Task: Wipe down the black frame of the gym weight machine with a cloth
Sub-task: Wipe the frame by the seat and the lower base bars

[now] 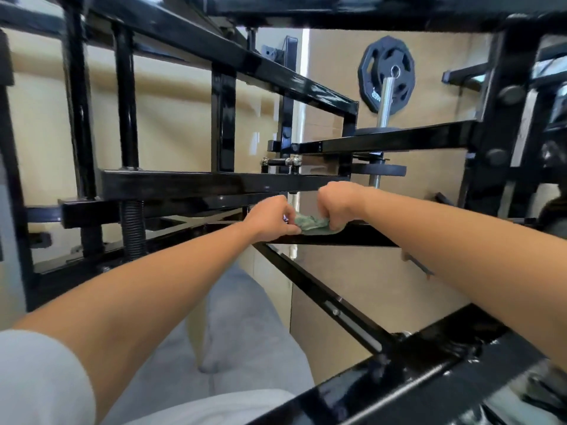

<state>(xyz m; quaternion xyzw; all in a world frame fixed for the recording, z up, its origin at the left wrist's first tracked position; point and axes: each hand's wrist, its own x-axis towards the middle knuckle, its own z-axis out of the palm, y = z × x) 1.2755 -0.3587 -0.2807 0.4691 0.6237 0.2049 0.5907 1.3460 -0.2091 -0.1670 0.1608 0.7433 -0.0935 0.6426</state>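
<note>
The glossy black frame [196, 182] of the weight machine fills the view with crossing bars. A crumpled green cloth [311, 223] lies on a low black bar [352, 236] in the middle. My left hand [270, 217] pinches the cloth's left end with curled fingers. My right hand [339, 207] grips its right end from above, fist closed over it. Both arms reach forward through the frame; most of the cloth is hidden between the two hands.
A black weight plate [386, 72] sits on a chrome peg [387, 99] at upper right. A coiled spring [132, 228] wraps a post at left. A thick black beam [399, 381] crosses near my right forearm. Tan flooring lies beyond, my grey trousers below.
</note>
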